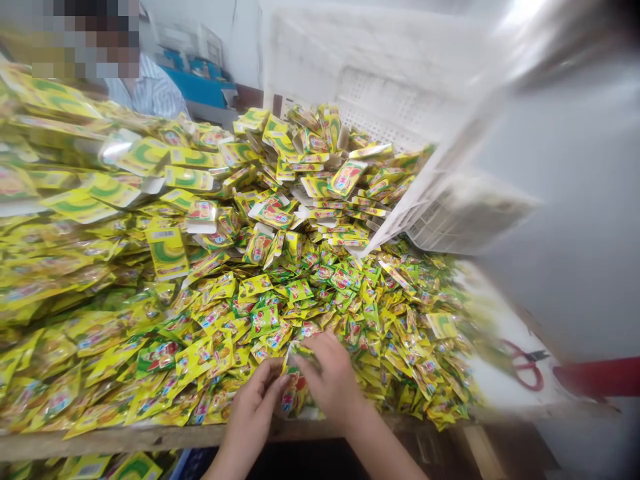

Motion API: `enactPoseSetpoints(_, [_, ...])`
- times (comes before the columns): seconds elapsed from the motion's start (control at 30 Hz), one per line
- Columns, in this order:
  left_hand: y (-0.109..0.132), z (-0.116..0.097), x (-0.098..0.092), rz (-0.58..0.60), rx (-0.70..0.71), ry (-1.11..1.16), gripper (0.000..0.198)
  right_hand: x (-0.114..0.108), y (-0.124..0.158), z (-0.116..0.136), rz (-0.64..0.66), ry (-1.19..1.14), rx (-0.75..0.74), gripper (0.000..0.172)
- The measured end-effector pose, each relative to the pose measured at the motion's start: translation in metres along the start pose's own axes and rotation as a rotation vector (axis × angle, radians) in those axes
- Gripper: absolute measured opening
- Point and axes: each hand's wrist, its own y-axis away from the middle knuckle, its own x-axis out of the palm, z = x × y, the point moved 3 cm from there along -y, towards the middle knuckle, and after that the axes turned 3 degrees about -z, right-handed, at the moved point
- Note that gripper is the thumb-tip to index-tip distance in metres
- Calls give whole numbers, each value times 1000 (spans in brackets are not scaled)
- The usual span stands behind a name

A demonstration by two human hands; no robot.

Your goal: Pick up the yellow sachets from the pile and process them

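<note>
Near the table's front edge, my left hand (255, 403) is closed around one side of a small printed carton (293, 393). The carton stands roughly upright, its white flap showing at the top. My right hand (333, 377) bends over that upper end, fingers curled and touching the carton. A bit of yellow-green wrapping shows beneath these fingers, but I cannot make out what it is. Around both hands spreads a thick layer of small yellow and green sachets (265, 320). Behind them lies a heap of yellow cartons (347, 177), several with flaps open.
A white plastic crate (400, 100) lies tipped behind the cartons. Red-handled scissors (530, 367) rest on the white tabletop at right, near a red object (600, 377). Across the pile sits a person in a striped shirt (157, 87). More packets (135, 467) lie below the wooden edge (165, 437).
</note>
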Motion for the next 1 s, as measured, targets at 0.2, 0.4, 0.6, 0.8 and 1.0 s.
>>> enactPoseSetpoints(0.2, [11, 11, 2, 38, -23, -10, 28, -10, -4, 14, 379, 213, 132, 12])
enactPoseSetpoints(0.4, [10, 6, 3, 141, -51, 79, 22, -20, -16, 31, 507, 204, 20, 19])
enactPoseSetpoints(0.6, [13, 7, 0, 145, -21, 78, 25, -17, -8, 29, 507, 228, -48, 12])
enactPoseSetpoints(0.8, [11, 6, -1, 132, -38, 129, 24, -11, -5, 14, 335, 121, -9, 8])
enactPoseSetpoints(1.0, [13, 5, -4, 106, -36, 56, 29, -9, 15, 13, 232, -31, 27, 9])
